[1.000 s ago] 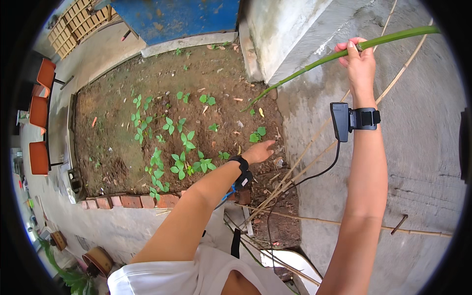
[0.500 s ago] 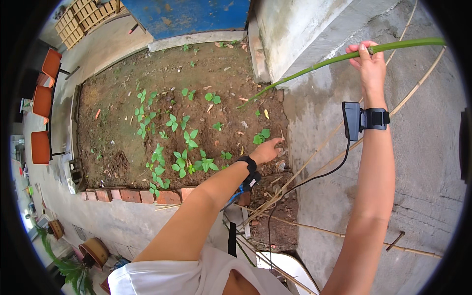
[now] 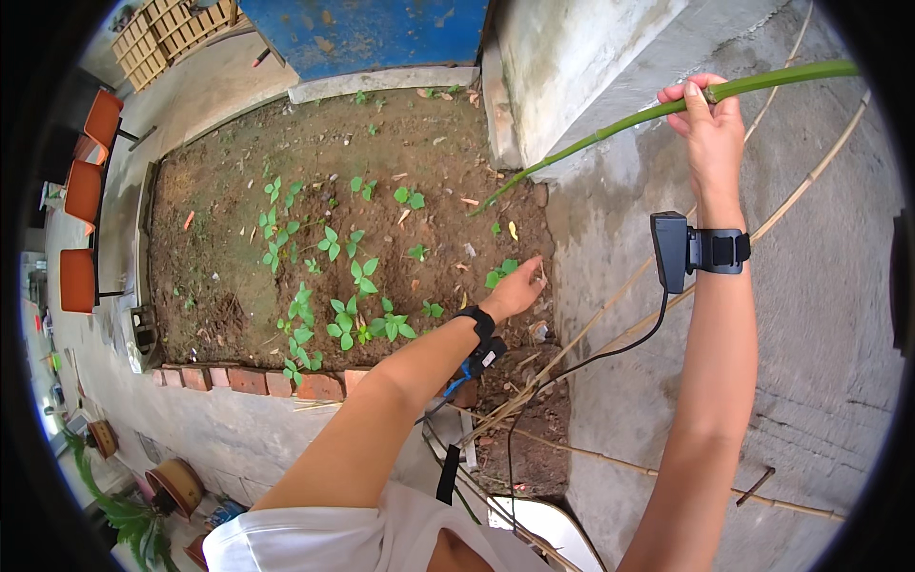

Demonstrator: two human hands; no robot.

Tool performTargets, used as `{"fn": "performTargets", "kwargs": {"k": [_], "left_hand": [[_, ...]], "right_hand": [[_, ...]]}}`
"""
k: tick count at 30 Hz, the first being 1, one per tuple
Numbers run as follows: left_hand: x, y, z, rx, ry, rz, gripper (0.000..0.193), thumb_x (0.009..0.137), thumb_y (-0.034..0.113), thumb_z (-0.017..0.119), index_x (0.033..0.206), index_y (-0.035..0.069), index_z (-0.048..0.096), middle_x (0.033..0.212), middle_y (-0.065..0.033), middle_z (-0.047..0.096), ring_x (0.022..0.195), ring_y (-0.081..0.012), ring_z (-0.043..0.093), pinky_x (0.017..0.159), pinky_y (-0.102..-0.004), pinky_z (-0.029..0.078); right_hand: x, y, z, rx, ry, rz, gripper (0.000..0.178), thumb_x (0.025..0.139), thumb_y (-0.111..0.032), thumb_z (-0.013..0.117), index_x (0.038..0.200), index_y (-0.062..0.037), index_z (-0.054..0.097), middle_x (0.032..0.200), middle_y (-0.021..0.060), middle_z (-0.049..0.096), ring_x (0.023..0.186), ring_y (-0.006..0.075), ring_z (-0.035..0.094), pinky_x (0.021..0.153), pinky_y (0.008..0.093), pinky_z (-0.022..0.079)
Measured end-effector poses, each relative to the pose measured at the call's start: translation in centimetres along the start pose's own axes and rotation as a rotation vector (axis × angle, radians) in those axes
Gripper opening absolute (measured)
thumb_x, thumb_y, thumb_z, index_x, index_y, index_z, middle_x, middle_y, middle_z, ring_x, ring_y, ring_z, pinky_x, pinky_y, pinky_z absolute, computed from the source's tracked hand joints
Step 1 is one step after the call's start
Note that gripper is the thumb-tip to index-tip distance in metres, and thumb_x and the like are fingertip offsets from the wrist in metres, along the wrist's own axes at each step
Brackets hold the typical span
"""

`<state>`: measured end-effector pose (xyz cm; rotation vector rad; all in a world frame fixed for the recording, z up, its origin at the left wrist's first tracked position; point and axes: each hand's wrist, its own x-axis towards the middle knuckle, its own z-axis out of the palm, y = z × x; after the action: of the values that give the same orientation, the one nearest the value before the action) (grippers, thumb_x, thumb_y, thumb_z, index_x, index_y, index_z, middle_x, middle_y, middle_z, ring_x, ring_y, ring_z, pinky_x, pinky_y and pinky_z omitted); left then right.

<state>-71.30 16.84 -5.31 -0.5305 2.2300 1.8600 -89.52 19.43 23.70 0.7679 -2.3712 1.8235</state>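
My right hand (image 3: 709, 129), raised at the upper right, grips a long green bamboo pole (image 3: 658, 112) between thumb and fingers. The pole's thick end runs out to the right. Its thin tip points down-left, over the soil beside the wall corner. Low over the right edge of the garden bed (image 3: 229, 153), my left hand (image 3: 516, 289) reaches out with its fingers apart, and I see nothing held in it. A small leafy seedling (image 3: 499, 274) grows right beside it. Some of the left fingertips are hard to make out against the soil.
Several bean-like seedlings (image 3: 363, 275) stand across the bed, edged by red bricks (image 3: 250, 381). Dry bamboo poles (image 3: 810, 176) lean across the grey wall (image 3: 820, 315) at right. A black cable (image 3: 610, 345) hangs between my arms. Orange chairs (image 3: 82, 195) and a potted plant (image 3: 174, 484) are at left.
The bamboo pole's tip has moved slightly right, still in my right hand's grip. My left hand has shifted slightly, its fingers now more bent and apart. The view has shifted a little.
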Motion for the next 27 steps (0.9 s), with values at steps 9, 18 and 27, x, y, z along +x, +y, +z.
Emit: {"fn": "performTargets", "kwargs": {"k": [9,18,27], "left_hand": [[2.0,2.6,0.9,-0.139,0.13,0.018,0.059,0.083,0.017,0.049,0.134,0.008,0.019,0.129,-0.0191,0.037,0.116,-0.0287,0.041,0.093,-0.0356,0.036],[5.6,5.2,-3.8,-0.002,0.325,-0.069,0.074,0.079,0.017,0.054,0.136,0.011,0.007,0.127,-0.0196,0.037,0.114,-0.0302,0.043,0.092,-0.0376,0.037],[8.2,7.4,-3.9,-0.067,0.404,0.131,0.078,0.079,0.015,0.054,0.137,0.021,0.003,0.139,-0.0163,0.016,0.121,-0.0369,0.031,0.095,-0.0395,0.033]], "right_hand": [[-0.3,2.2,0.6,0.006,-0.016,0.032,0.006,0.087,-0.01,0.045,0.093,-0.0074,0.045,0.079,0.0033,0.06,0.073,0.0093,0.057,0.059,0.0222,0.045],[0.2,2.8,1.3,0.035,-0.019,0.021,0.008,0.088,-0.011,0.046,0.095,-0.0082,0.046,0.079,0.0031,0.06,0.075,0.0084,0.057,0.061,0.0209,0.045],[-0.4,1.9,1.6,0.061,-0.054,0.009,0.01,0.088,-0.013,0.047,0.096,-0.0078,0.047,0.082,0.0019,0.06,0.078,0.0083,0.057,0.063,0.0209,0.045]]}}
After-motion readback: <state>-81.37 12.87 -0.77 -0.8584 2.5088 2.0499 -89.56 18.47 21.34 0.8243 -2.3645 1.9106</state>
